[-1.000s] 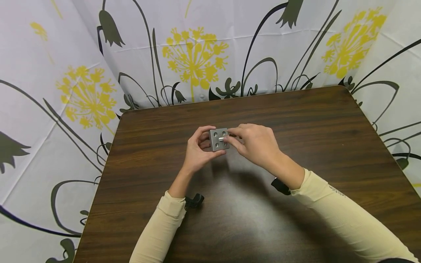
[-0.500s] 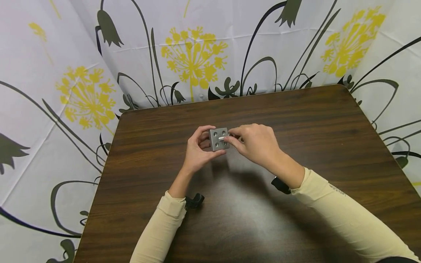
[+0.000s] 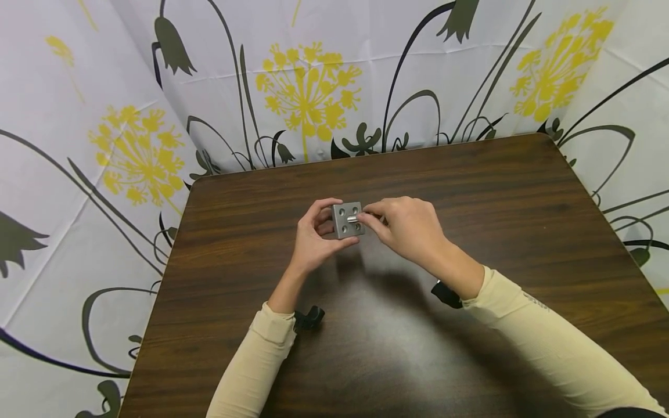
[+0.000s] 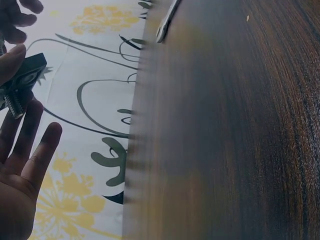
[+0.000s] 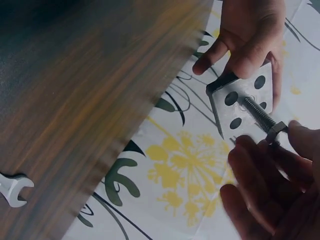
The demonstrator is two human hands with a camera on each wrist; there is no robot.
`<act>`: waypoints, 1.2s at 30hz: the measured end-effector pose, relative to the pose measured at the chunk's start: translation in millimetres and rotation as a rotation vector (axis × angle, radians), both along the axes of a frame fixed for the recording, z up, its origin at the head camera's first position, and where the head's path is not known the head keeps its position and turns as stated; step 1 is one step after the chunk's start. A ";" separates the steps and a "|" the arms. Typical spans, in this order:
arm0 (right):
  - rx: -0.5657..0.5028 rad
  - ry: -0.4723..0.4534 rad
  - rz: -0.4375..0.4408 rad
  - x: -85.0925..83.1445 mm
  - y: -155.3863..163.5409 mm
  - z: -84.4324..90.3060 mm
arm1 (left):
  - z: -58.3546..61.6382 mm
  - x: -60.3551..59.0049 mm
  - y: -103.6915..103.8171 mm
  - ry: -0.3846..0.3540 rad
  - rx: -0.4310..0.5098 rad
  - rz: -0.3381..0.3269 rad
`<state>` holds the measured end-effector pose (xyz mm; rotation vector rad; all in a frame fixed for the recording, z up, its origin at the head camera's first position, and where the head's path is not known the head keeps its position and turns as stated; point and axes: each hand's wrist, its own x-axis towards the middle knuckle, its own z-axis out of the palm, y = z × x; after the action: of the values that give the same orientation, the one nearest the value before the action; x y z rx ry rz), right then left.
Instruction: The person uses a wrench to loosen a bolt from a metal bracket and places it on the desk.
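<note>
While the left hand (image 3: 313, 241) grips the drilled metal block (image 3: 348, 220) above the table's (image 3: 522, 191) middle, the right hand (image 3: 405, 226) has crept slightly closer. Right wrist: fingers (image 5: 260, 170) pinch the bolt (image 5: 261, 116), seated in a hole. Left wrist: its tip (image 4: 13, 105) protrudes; seating continues.

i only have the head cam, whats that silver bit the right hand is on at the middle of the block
Observer: The right wrist view shows a threaded bolt standing in the centre of the metal plate, with four plain holes around it.
Operator: which end has the hand got
Observer: The right hand pinches the hex-shaped end of the bolt, the end away from the plate, with its fingers.
Operator: any tool lying about, i see none
Observer: Yes, a small open-ended wrench lies on the table near its edge, apart from both hands.
</note>
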<state>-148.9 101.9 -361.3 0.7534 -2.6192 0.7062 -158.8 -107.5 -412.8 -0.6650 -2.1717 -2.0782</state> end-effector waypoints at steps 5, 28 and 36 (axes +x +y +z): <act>0.021 0.055 0.110 -0.7 2.2 -0.6 | -0.5 0.1 0.3 -0.006 -0.004 -0.004; 0.001 -0.036 0.018 -1.3 2.1 0.1 | -1.0 -0.6 0.2 0.017 -0.009 0.001; -0.001 0.005 0.046 -1.4 3.7 -1.9 | -15.4 -7.0 -1.4 0.007 0.003 0.000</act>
<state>-150.4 105.6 -363.2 0.8163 -2.6045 0.7182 -165.7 -108.9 -428.2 -0.6717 -2.1637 -2.0759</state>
